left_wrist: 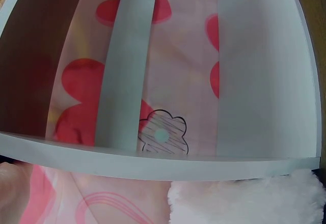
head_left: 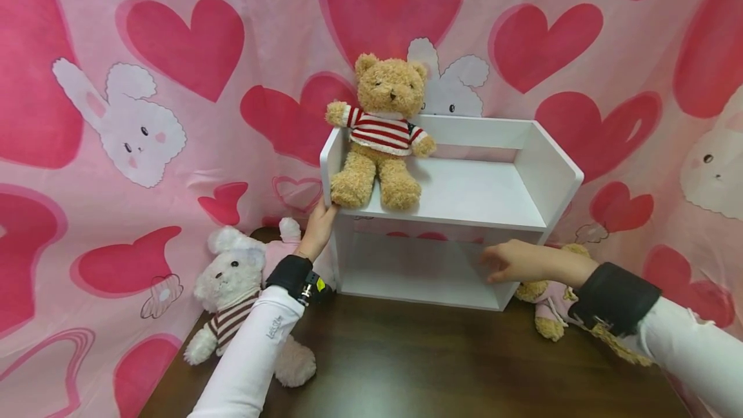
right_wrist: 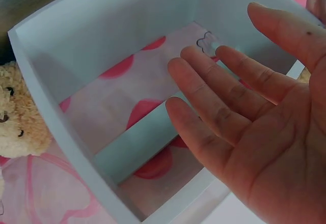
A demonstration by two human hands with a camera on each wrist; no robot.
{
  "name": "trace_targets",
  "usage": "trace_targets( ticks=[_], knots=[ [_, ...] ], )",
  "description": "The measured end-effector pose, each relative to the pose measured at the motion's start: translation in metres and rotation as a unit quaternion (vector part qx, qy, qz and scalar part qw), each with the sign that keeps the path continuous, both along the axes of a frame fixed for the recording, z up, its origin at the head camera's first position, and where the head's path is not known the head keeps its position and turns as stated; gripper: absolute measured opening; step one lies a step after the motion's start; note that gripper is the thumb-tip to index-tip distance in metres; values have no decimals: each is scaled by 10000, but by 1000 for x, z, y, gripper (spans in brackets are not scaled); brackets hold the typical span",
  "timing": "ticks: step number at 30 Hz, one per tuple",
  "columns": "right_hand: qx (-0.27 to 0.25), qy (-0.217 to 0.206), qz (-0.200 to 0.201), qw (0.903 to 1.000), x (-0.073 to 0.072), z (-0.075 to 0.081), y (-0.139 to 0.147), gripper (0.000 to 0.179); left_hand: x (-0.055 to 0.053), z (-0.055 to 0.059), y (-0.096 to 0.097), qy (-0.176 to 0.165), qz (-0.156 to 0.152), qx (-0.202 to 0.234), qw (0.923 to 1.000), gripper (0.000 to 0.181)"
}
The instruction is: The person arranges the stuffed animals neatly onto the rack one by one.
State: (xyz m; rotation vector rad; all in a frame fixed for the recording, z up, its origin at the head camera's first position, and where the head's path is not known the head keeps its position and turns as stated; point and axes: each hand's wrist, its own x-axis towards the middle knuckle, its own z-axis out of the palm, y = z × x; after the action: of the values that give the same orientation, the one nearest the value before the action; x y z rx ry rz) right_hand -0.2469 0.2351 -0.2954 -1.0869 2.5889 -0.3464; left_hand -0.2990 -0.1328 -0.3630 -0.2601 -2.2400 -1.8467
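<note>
A tan teddy bear (head_left: 387, 128) in a red-and-white striped sweater sits at the left end of the upper board of a white two-tier shelf (head_left: 482, 192). My left hand (head_left: 318, 231) touches the shelf's left side panel just below the bear's foot; the panel's outer side hides most of its fingers. In the left wrist view only a bit of that hand (left_wrist: 12, 191) shows, beside the panel edge. My right hand (head_left: 525, 260) hovers in front of the lower compartment, near its right side. Its fingers (right_wrist: 201, 132) are spread and loosely bent, holding nothing.
A white plush bear (head_left: 232, 276) in a brown striped top leans left of the shelf, with a pink plush toy (head_left: 284, 247) behind it. Another tan teddy (head_left: 548, 305) in pink lies on the right. Everything stands on a dark wooden table (head_left: 418, 360) before a heart-print cloth (head_left: 186, 44).
</note>
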Motion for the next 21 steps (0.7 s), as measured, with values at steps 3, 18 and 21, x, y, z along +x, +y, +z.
trace_targets(
  ticks=[3,18,21],
  knots=[
    [-16,-69,-84,9999,1,0,4,34,4,6,0,-45,-102,72,9999,52],
    [-263,31,-572,9980,9,-10,29,37,22,25,6,-111,-81,44,9999,52],
    [-367,138,-541,9978,10,-10,33,36,22,24,6,-109,-89,51,9999,52]
  ],
)
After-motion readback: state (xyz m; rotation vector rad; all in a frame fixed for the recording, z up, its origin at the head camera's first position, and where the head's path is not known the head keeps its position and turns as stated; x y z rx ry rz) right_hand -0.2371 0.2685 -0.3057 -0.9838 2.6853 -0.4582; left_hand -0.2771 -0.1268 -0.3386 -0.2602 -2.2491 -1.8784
